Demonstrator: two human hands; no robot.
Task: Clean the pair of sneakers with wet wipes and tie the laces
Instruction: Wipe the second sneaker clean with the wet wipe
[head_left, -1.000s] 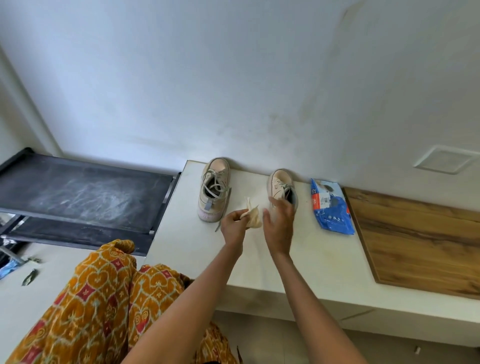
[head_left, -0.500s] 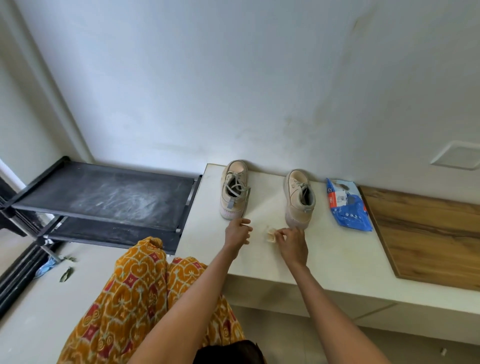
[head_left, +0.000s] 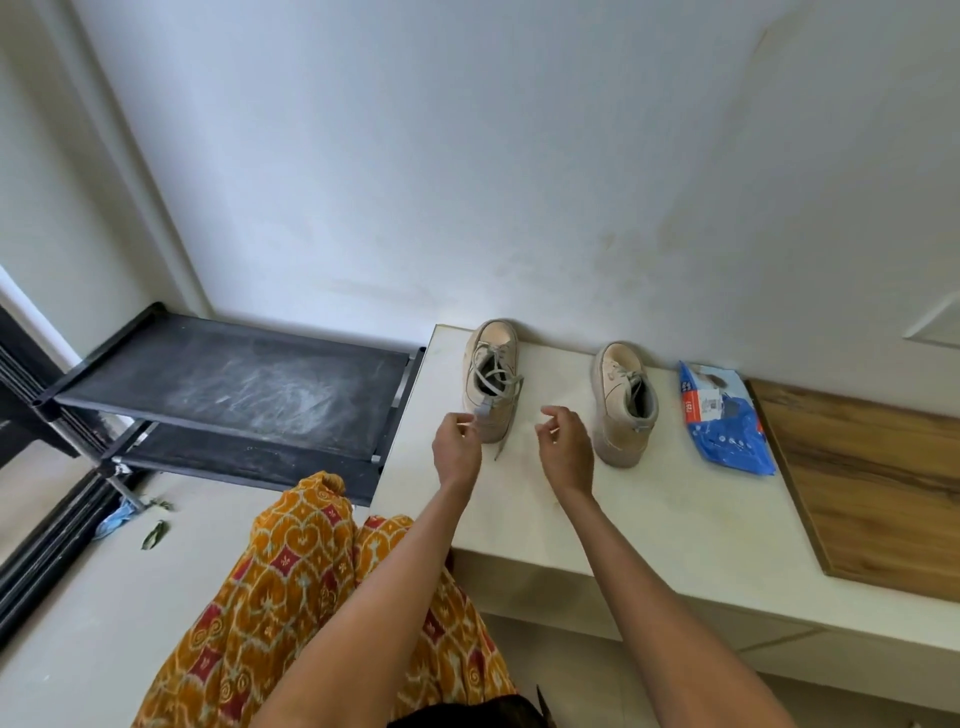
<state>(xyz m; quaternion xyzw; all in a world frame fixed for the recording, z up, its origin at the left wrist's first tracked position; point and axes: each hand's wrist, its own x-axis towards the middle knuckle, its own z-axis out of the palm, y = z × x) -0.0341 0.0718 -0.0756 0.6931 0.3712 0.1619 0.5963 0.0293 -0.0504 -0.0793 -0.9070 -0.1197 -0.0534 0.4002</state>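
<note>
Above the tabletop (head_left: 649, 519) I see both hands loosely curled, empty: left hand (head_left: 457, 444) beside the left sneaker (head_left: 491, 379), right hand (head_left: 566, 447) between the shoes.

Matt beige sneakers (head_left: 491, 382), glossy wipes pack (head_left: 724, 421)

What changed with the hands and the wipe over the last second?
The crumpled cream wipe the hands were handling is no longer visible. The left hand moved to the heel of the left beige lace-up sneaker, fingers curled; whether it pinches the lace is unclear. The right hand left the right beige sneaker and hangs between the shoes. Both sneakers and the blue wipes packet stayed put.
</note>
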